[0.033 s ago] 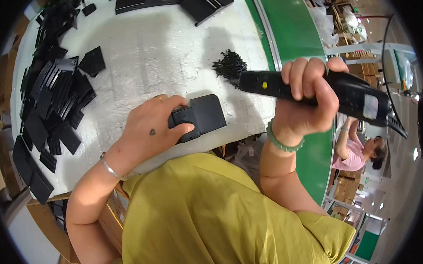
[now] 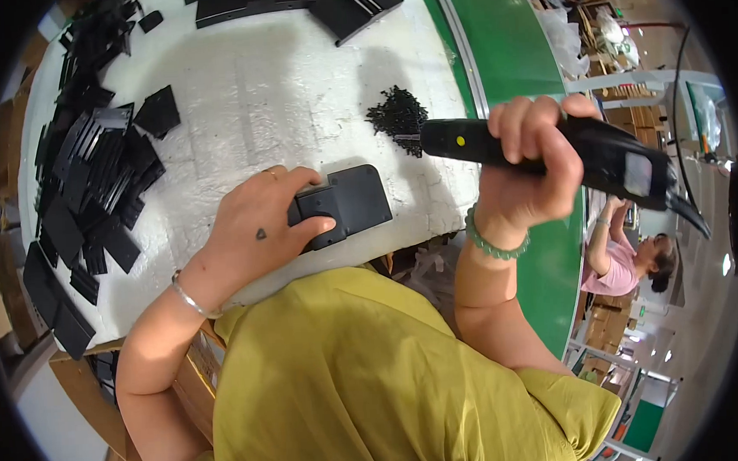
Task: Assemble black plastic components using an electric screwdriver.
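Note:
My left hand [image 2: 257,215] is closed around the left end of a black plastic case part [image 2: 363,199], with thumb and fingers on opposite edges. The part lies on the white foam-like worktop [image 2: 223,97] near its front edge. In my right hand [image 2: 538,153] is a black electric screwdriver [image 2: 617,160] with a yellow dot, held level above the table's right side. Its thin bit reaches over a small heap of black screws [image 2: 392,110]. Whether a screw sits on the bit is too small to tell.
Piled black plastic pieces [image 2: 78,173] cover the worktop's left side. More black parts [image 2: 355,13] lie along the far edge. A green surface with a metal rail [image 2: 505,39] runs along the right. Beyond it a person in pink [image 2: 622,265] works. Cardboard boxes [image 2: 84,391] stand below left.
The screwdriver has tilted and shifted slightly, and its bit now shows against the screw heap. My left hand keeps its hold on the case part.

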The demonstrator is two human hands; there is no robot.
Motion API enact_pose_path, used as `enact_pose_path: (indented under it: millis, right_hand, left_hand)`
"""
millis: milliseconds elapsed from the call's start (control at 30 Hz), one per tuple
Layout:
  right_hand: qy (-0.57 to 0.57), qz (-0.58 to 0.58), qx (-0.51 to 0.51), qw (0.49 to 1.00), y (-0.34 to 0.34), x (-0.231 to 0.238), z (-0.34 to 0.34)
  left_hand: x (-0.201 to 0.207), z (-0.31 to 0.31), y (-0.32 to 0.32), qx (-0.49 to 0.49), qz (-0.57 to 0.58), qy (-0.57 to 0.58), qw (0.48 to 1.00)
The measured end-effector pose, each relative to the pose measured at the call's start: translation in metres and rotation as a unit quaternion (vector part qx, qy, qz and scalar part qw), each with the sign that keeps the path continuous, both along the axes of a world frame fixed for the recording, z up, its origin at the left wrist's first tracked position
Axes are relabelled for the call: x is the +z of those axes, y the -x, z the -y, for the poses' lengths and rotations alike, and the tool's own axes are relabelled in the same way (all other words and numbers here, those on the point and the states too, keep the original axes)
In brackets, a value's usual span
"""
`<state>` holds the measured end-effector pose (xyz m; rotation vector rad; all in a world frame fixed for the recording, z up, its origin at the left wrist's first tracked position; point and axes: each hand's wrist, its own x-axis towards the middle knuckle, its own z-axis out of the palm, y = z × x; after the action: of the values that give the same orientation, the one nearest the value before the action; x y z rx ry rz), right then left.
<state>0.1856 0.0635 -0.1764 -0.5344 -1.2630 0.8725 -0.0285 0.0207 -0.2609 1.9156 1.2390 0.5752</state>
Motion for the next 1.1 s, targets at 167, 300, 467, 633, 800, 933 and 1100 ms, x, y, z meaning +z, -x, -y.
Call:
enact_pose_path:
  millis: [167,300,467,633,800,933,1100]
  right_hand:
    - [0.056,-0.024,-0.060,0.996,-0.013,-0.031,-0.011]
    - [0.074,-0.030,-0.079,0.994,-0.011,-0.041,-0.021]
    - [0.083,-0.037,-0.066,0.994,-0.009,-0.045,-0.029]
    - [0.028,-0.074,-0.018,0.997,-0.011,-0.027,-0.018]
    - [-0.010,-0.061,-0.009,0.998,-0.013,-0.013,-0.011]
    - [-0.047,-0.064,0.000,0.997,-0.020,0.002,-0.002]
    - [-0.101,-0.099,0.074,0.987,-0.030,0.010,0.004]
  left_hand:
    - [0.006,-0.011,-0.003,0.026,0.009,-0.110,0.994]
    - [0.009,-0.017,-0.010,0.014,0.021,-0.124,0.992]
    - [0.005,-0.030,-0.023,0.011,0.019,-0.136,0.990]
    - [-0.003,-0.060,-0.055,-0.001,0.016,-0.270,0.963]
    - [-0.007,-0.081,-0.073,-0.023,0.021,-0.289,0.957]
    - [-0.007,-0.083,-0.068,0.055,0.211,0.049,0.975]
    - [0.007,-0.066,-0.060,0.065,0.433,0.380,0.815]
